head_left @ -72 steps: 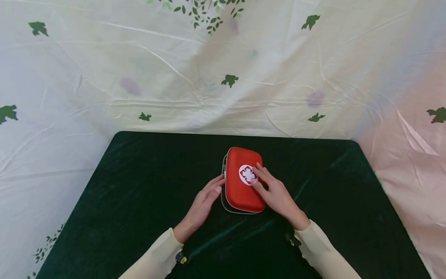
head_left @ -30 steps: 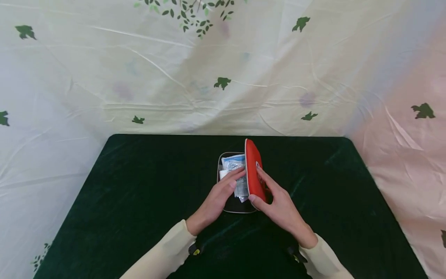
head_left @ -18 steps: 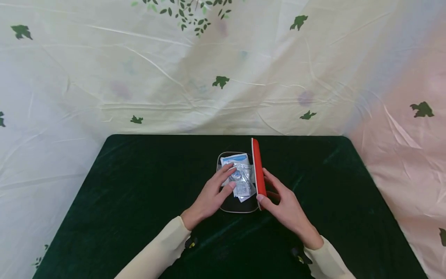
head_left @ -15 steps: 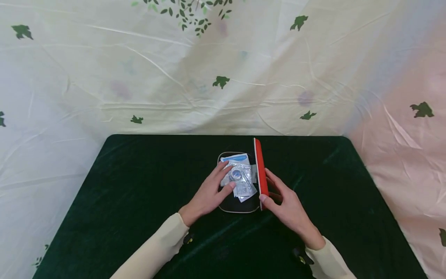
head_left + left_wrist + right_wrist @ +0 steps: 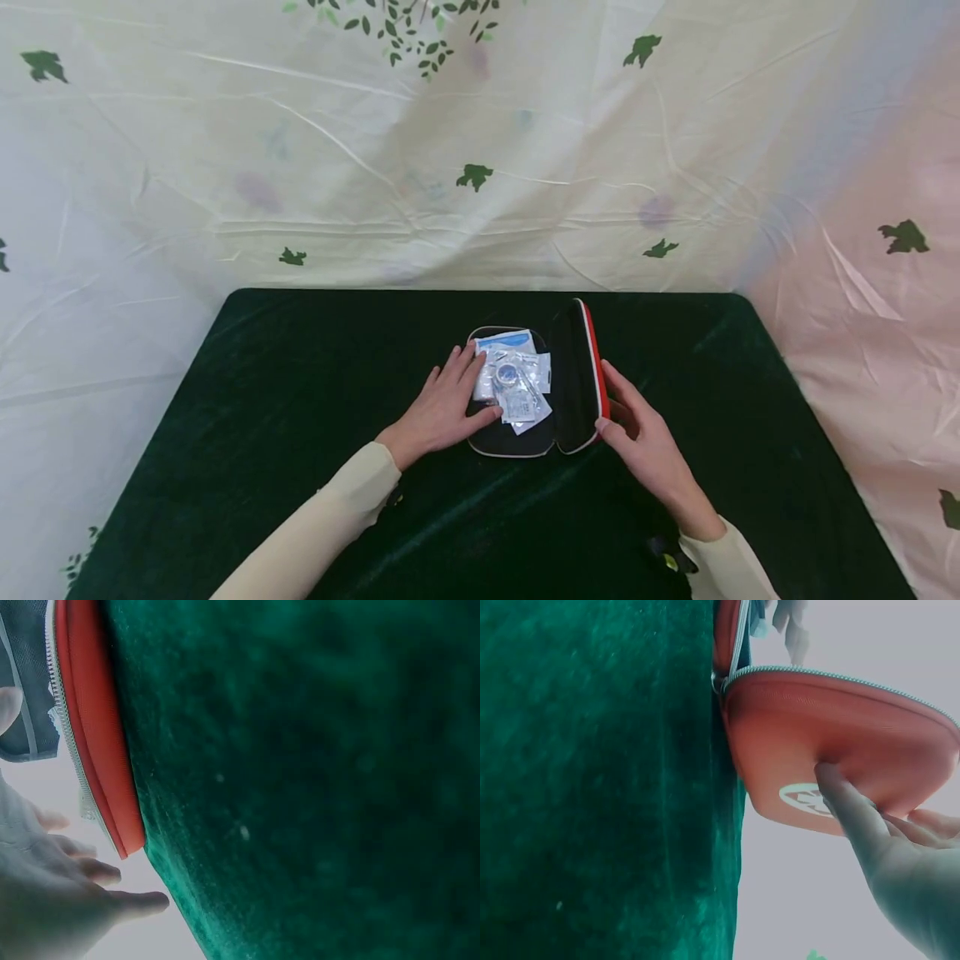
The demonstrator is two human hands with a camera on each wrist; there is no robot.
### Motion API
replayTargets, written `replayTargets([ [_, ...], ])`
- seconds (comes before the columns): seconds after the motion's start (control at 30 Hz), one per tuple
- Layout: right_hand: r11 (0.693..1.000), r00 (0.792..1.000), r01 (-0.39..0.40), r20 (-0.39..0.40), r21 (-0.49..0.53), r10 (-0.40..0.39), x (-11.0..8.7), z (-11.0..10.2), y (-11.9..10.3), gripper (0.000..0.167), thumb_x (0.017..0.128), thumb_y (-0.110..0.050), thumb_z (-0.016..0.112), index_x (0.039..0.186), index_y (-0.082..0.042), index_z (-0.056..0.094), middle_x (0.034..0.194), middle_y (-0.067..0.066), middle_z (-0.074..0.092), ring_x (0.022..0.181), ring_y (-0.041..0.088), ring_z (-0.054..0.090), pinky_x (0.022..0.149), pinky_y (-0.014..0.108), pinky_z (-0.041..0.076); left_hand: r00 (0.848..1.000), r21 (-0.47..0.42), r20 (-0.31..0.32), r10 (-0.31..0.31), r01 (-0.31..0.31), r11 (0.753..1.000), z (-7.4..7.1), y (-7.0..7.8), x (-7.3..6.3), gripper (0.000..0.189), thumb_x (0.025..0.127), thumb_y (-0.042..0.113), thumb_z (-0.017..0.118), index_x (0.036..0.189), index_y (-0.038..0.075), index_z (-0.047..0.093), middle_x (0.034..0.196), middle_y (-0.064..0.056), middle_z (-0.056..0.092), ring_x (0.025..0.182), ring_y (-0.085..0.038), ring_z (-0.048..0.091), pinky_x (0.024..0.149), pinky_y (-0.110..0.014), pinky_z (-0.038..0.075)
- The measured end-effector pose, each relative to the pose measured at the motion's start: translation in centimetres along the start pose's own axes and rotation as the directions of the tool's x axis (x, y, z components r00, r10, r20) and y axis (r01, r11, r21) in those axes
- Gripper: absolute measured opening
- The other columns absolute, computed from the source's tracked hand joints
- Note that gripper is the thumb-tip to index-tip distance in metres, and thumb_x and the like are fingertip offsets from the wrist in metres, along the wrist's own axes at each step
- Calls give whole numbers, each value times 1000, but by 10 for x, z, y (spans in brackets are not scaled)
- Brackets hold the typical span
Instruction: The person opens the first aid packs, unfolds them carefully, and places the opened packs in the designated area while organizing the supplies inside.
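Observation:
A red first-aid case (image 5: 604, 400) stands unzipped on the table, its dark-lined lid swung up to the right. In the right wrist view, its white cross badge (image 5: 804, 799) faces outward. Clear and white packets (image 5: 517, 404) lie in the base, with a small round blue-white item (image 5: 507, 373) on top. My left hand (image 5: 438, 408) spreads its fingers over the base's left rim, fingertips at the packets' edge. My right hand (image 5: 651, 450) holds the lid from its outer side, with thumb at the near rim and bent fingers behind it.
The table (image 5: 315, 375) has a dark green velvet cover. A pale cloth (image 5: 375, 167) with green leaf prints hangs close behind and along both sides. In the left wrist view, the red side wall (image 5: 94, 712) of the base rises beside the velvet.
The lid has gone from nearly closed to upright, then tilted right, the right hand moving with it. The left hand has drawn back left from lid and packets to the base's left rim.

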State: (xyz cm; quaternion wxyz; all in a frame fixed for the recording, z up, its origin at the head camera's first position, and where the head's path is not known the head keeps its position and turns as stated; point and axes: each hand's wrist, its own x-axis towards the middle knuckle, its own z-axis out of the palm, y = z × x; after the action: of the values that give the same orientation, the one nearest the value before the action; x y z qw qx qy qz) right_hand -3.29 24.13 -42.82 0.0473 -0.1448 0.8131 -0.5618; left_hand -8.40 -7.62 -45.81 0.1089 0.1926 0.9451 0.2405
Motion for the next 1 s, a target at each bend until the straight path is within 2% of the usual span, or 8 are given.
replayTargets([
  [0.23,999,998,33,-51,2,-33,-4,-14,7,71,101,4,48,165,-15,26,167,18,29,132,42,53,92,17,52,999,36,33,-10,9,999,1,-1,1,104,93,72,58,168,16,13,175,-5,-5,160,-30,-2,123,-64,16],
  [0.43,999,996,42,-72,-8,-43,-6,-23,12,70,101,6,48,165,-16,28,168,17,28,128,8,57,94,12,48,997,18,75,-21,20,1000,0,-1,0,110,90,69,65,168,18,6,174,-2,-12,160,-30,-2,123,-63,18],
  [0.5,1000,997,23,-72,-14,-24,-7,-26,13,70,101,6,48,165,-15,29,167,18,29,125,2,57,93,12,49,997,17,81,-21,20,1000,0,-2,0,112,90,68,67,168,18,5,174,-1,-14,160,-30,-2,123,-63,18],
  [0.57,1000,998,-7,-67,-26,5,-8,-30,14,69,102,5,48,165,-15,29,167,19,30,124,8,60,90,13,50,996,16,83,-19,17,1000,0,-2,0,113,89,67,69,168,19,4,173,0,-15,160,-30,-1,123,-62,18],
  [0.63,998,998,-39,-59,-55,36,-9,-33,16,68,102,4,48,165,-15,28,167,19,30,126,19,60,87,15,50,996,15,87,-20,19,1000,0,-2,-1,115,88,66,71,168,20,2,173,0,-16,160,-30,-1,123,-61,17],
  [0.77,993,997,-67,-35,-94,64,-9,-39,22,67,102,3,48,165,-12,27,167,19,28,132,41,53,86,14,47,996,3,92,-20,20,1000,0,-3,-1,118,87,63,75,168,23,-1,173,0,-17,160,-31,2,124,-60,17],
  [0.83,991,998,-65,-28,-113,62,-9,-42,24,65,104,1,48,164,-10,27,168,19,27,137,44,48,90,9,44,995,-1,95,-20,21,1000,0,-3,-1,120,86,62,76,168,24,-2,173,0,-18,159,-32,4,124,-59,17],
  [1.0,979,993,-114,-20,-170,113,-7,-47,28,60,109,-13,50,164,-10,27,168,21,27,135,42,50,87,9,43,994,5,103,-20,19,1000,0,-2,0,121,85,62,77,168,24,-3,173,-1,-18,159,-34,6,124,-59,17],
])
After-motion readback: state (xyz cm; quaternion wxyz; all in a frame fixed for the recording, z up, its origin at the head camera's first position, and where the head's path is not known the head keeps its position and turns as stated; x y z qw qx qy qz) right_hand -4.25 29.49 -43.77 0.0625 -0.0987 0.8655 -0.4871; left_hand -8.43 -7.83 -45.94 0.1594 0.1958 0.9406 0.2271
